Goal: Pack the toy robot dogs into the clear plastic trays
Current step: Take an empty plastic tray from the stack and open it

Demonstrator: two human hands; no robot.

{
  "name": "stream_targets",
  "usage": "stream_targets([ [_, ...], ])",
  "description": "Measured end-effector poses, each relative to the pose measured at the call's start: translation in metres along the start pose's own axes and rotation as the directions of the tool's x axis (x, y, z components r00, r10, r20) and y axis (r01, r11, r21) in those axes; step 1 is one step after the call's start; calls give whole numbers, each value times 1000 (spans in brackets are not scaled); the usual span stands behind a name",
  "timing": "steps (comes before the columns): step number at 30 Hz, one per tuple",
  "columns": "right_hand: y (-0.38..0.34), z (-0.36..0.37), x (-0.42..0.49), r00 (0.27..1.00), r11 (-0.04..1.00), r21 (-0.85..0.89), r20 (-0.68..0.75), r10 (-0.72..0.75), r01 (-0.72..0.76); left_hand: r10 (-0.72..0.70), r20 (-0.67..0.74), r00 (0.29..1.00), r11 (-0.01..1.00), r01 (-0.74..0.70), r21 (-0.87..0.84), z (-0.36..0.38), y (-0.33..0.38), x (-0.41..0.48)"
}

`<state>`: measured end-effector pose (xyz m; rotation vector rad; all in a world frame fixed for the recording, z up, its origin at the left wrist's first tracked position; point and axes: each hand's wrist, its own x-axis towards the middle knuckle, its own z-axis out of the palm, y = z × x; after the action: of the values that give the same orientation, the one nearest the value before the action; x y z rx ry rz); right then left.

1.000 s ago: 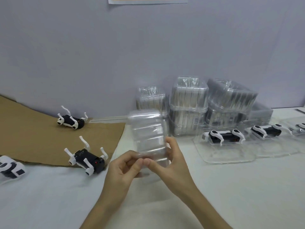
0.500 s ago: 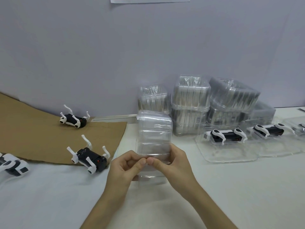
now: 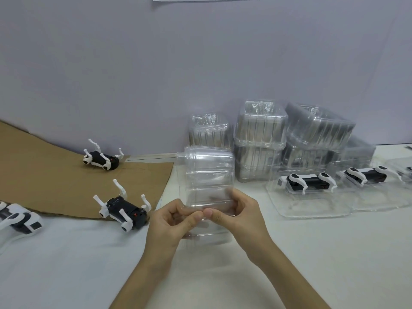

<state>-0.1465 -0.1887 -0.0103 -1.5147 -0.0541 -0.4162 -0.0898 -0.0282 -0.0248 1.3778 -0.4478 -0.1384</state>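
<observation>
here, closest in, the left hand (image 3: 171, 221) and right hand (image 3: 238, 216) meet over the white worktop (image 3: 312, 253). both have their fingers curled, and their thumbs pinch the near rim of one empty tray (image 3: 209, 172). the thumb tips touch each other at that rim. the tray is tipped up on end, its long axis running up and away from the person and its far end raised toward the wall (image 3: 200, 63). whether it is one tray or two nested ones being pried apart, i cannot tell.

the next move probably turns on the near dog (image 3: 124, 211). it lies just left of the left hand, on its back with its white legs up, at the edge of the cardboard (image 3: 55, 181). its body runs left to right, slanting a little toward the person, so it lies roughly crosswise to the tray. the left hand is clearly the nearer one, and the right would have to cross over the tray to get there.

an edge dog (image 3: 20, 219) sits further left, partly cut off by the frame. a far dog (image 3: 100, 158) lies legs up at the back of the cardboard. to the right, well apart from the hands, packed trays (image 3: 307, 204) lie flat with a dog in each. behind them, stacks (image 3: 260, 130) of empty trays stand against the wall.
</observation>
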Motion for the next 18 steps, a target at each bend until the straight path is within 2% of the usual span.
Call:
stream_targets([
  [8, 3, -5, 2, 999, 999, 36, -24, 23, -22, 16, 32, 999, 999, -14, -41, 3, 4, 0],
  [13, 7, -5, 2, 1000, 998, -66, -8, 13, -14, 68, 33, 997, 997, -69, 26, 2, 4, -1],
  [18, 10, -4, 1, 1000, 990, -138, -4, 2, -3, 65, 7, 998, 994, -65, 85, 4, -1, -3],
])
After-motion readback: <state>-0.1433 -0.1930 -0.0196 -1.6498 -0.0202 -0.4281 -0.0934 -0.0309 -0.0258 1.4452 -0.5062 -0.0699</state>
